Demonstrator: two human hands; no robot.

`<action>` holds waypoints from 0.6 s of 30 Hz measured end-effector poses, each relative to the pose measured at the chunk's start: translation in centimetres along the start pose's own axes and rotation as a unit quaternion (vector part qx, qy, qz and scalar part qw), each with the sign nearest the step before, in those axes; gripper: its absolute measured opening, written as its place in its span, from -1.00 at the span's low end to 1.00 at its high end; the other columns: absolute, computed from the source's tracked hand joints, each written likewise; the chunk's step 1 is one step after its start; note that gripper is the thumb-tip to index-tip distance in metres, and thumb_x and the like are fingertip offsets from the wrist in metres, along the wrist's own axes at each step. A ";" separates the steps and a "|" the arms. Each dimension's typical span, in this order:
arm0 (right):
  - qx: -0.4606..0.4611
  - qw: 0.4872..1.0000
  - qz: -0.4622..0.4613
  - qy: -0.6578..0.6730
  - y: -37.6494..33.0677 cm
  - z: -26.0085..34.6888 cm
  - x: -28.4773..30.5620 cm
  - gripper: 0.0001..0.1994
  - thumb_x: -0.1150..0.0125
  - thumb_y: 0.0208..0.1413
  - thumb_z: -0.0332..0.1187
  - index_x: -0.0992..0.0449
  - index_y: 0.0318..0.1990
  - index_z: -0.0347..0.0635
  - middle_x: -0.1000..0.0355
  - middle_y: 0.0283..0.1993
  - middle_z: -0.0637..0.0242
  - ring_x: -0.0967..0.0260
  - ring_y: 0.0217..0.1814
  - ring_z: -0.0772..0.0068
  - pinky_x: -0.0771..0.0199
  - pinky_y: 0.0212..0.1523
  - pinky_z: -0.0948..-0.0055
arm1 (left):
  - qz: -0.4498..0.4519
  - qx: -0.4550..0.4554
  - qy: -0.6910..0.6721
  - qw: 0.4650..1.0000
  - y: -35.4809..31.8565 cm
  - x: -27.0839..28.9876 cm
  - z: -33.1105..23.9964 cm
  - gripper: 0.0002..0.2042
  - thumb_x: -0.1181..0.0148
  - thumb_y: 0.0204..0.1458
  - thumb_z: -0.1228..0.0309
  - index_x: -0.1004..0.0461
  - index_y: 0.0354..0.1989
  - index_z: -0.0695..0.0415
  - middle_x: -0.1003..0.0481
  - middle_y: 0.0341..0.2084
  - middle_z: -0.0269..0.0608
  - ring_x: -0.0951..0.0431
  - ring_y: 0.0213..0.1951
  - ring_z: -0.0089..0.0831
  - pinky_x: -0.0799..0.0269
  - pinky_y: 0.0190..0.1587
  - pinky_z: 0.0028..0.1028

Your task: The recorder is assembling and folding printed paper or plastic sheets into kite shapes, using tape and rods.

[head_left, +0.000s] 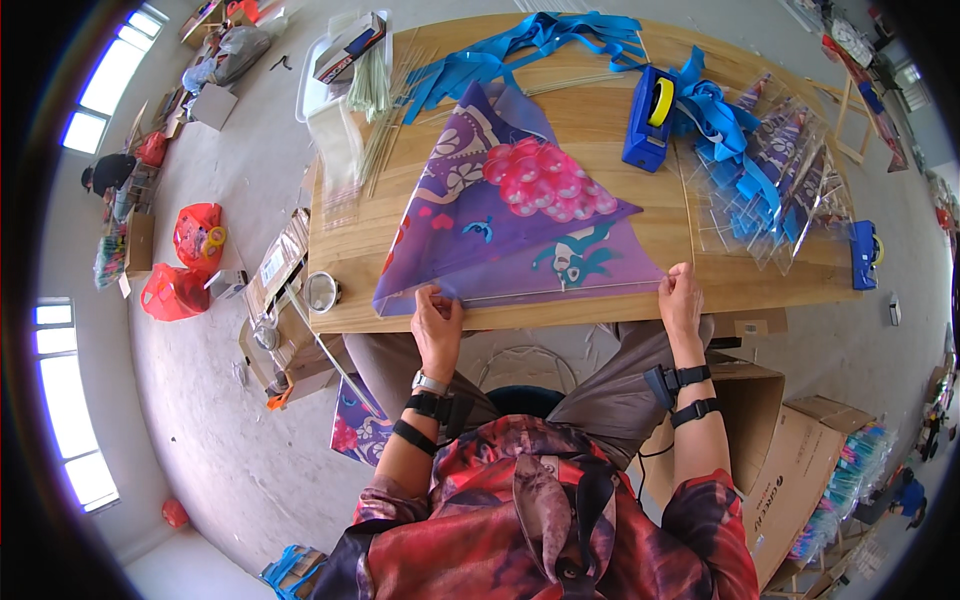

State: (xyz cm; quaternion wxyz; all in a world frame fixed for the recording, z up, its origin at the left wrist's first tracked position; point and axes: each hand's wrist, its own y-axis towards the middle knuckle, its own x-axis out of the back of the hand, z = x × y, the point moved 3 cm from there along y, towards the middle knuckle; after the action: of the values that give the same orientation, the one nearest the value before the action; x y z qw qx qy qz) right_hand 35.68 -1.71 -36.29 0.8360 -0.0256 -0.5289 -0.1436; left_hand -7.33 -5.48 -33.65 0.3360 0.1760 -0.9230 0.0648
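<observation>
- Two hands are being held at the near edge of the table (600, 120), one at each end of a purple kite (500, 230) that is lying flat on the wood.
- The left hand (437, 318) is being pressed down on the kite's near-left corner, its grip nearly closed, with the fingertips on the sheet and the thumb at the edge.
- The right hand (681, 296) is being closed in a pinch on the near-right tip of the kite, where a thin rod (560, 291) is ending.
- The rod is lying along the kite's near edge, so its long axis is running left to right between the two hands, parallel to the table edge.
- The kite's body is spreading away from both hands toward the far side, tapering to a point near the blue ribbons (530, 40).
- Neither hand is markedly nearer; each is touching its own end.
- Room to the right is being narrowed by a stack of wrapped kites (770, 180) and a blue tape dispenser (650, 115); thin sticks (385, 140) are crowding the far left.
- Open wood is being left only in a strip along the near edge.
</observation>
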 end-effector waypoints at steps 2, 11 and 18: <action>-0.002 1.000 -0.001 -0.001 0.0 -0.1 -0.1 -0.81 -0.27 0.17 -0.49 -0.39 -0.14 -0.21 -0.54 -0.40 0.10 -0.57 -0.32 0.01 -0.51 -0.25 0.10 | 0.001 -0.001 -0.001 1.000 0.0 0.0 0.0 -0.67 -0.33 0.07 0.54 -0.39 -0.02 0.24 -0.58 -0.45 -0.11 -0.62 -0.42 -0.24 -0.52 -0.29 -0.31; -0.010 1.000 0.002 0.000 -0.1 0.3 0.1 -0.82 -0.28 0.17 -0.49 -0.40 -0.15 -0.22 -0.55 -0.39 0.09 -0.57 -0.31 -0.02 -0.51 -0.25 0.08 | 0.000 -0.010 0.006 1.000 -0.1 -0.1 0.2 -0.67 -0.32 0.07 0.54 -0.40 -0.01 0.23 -0.57 -0.43 -0.11 -0.63 -0.39 -0.26 -0.52 -0.27 -0.31; 0.005 1.000 -0.008 0.002 -0.2 0.3 0.2 -0.82 -0.28 0.17 -0.49 -0.40 -0.15 -0.22 -0.55 -0.39 0.08 -0.58 -0.29 -0.04 -0.51 -0.25 0.07 | -0.006 -0.023 0.008 1.000 -0.1 0.3 -0.3 -0.67 -0.34 0.05 0.54 -0.41 -0.02 0.27 -0.55 -0.41 -0.10 -0.60 -0.41 -0.27 -0.51 -0.26 -0.31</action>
State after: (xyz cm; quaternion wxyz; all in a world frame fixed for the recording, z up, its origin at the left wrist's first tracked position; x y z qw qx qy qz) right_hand 35.45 -1.87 -36.01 0.8360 -0.0170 -0.5282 -0.1477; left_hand -7.38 -5.62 -33.23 0.3480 0.1735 -0.9203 0.0431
